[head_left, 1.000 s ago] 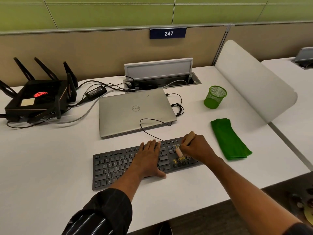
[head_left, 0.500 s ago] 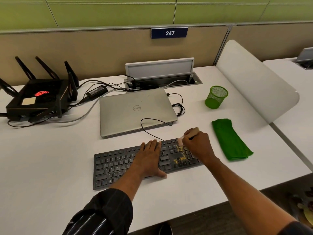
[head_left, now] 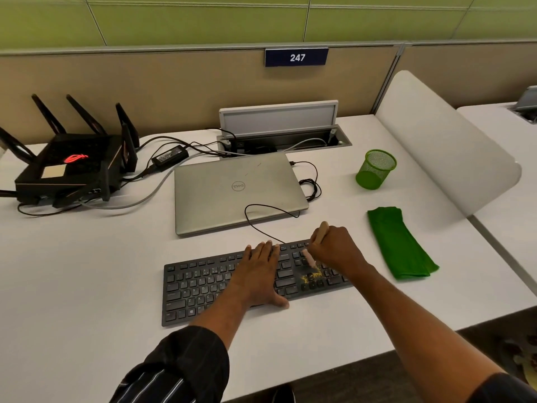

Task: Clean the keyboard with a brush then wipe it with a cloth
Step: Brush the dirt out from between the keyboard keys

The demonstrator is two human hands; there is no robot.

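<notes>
On white desk (head_left: 87, 271), keyboard (head_left: 197, 286), brush (head_left: 309, 258) — tan partition (head_left: 174, 91), green wall (head_left: 203, 21)

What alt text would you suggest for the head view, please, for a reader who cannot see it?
A person's right hand grips a small wooden-handled brush over yellow crumbs on a flat black keyboard, while the left hand rests flat on its keys. A folded green cloth lies to the right on the white desk, a closed silver laptop behind.

Closed silver laptop (head_left: 238, 193) mid white desk (head_left: 87, 271). Black router (head_left: 66, 170) w/ antennas at its 9 o'clock, pwr adapter (head_left: 170, 155) at 10. Green mesh cup (head_left: 375, 170) at 3. Open cable box (head_left: 279, 120) at 12, "247" sign (head_left: 296, 57) above.
</notes>
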